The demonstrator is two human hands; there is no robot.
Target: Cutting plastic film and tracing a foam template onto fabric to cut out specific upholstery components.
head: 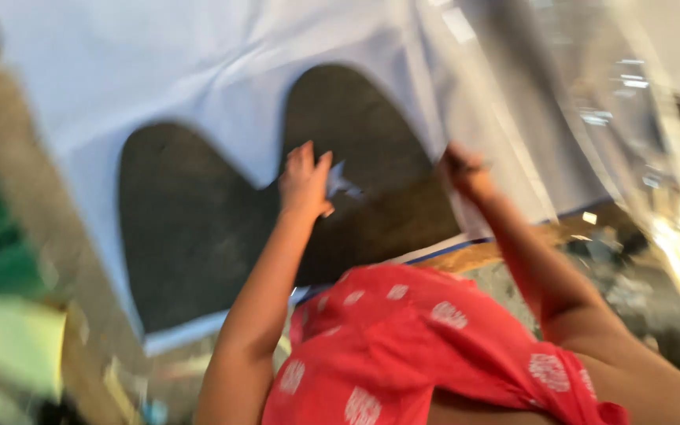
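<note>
The frame is motion-blurred. A pale blue fabric sheet [198, 71] lies spread out, with two rounded dark cut-out areas [190, 220] showing a dark surface beneath. My left hand [304, 185] rests over the dark area, fingers together, pinching a small pale fabric scrap [341, 183] at the thumb side. My right hand [466, 169] is closed in a fist at the sheet's right edge. A thin dark object [483, 164] sticks out of it, too blurred to identify. Red cloth with white prints [403, 346] lies between my arms.
A clear shiny plastic sheet [631, 118] covers the right side. A wooden edge [482, 253] shows below the fabric. Green and yellow-green blurred shapes [1, 299] stand at the left, with cluttered ground [631, 291] at the lower right.
</note>
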